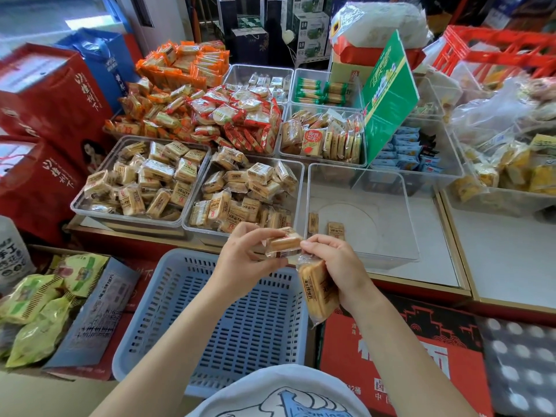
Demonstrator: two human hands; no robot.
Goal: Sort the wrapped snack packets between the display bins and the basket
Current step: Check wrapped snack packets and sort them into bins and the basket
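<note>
Both hands meet above the far rim of the blue slotted basket (234, 314), which shows no packets inside. Left hand (243, 260) pinches a small tan wrapped snack packet (284, 242) between thumb and curled fingers, packet held level at the near wall of the clear bins. Right hand (334, 263) has fingers curled round a second, longer packet (316, 291) that hangs down from the palm, tilted, its lower end over the basket's right rim; its fingertips also touch the end of the left hand's packet.

Directly behind the hands, the near-right clear bin (412, 236) holds only two tan packets (335, 230) lying flat near its front-left corner. The middle clear bin (298, 176) and the left clear bin (90, 191) are both heaped with the same tan packets. Further back: a pile of red-and-orange wrapped packets (228, 115), a bin of mixed tan packets (325, 139), green stick packets (319, 90), blue packets (403, 152). A green sign card (388, 94) stands tilted between the bins. Red gift bags (51, 100) stand left, green bagged snacks (36, 308) lower left.
</note>
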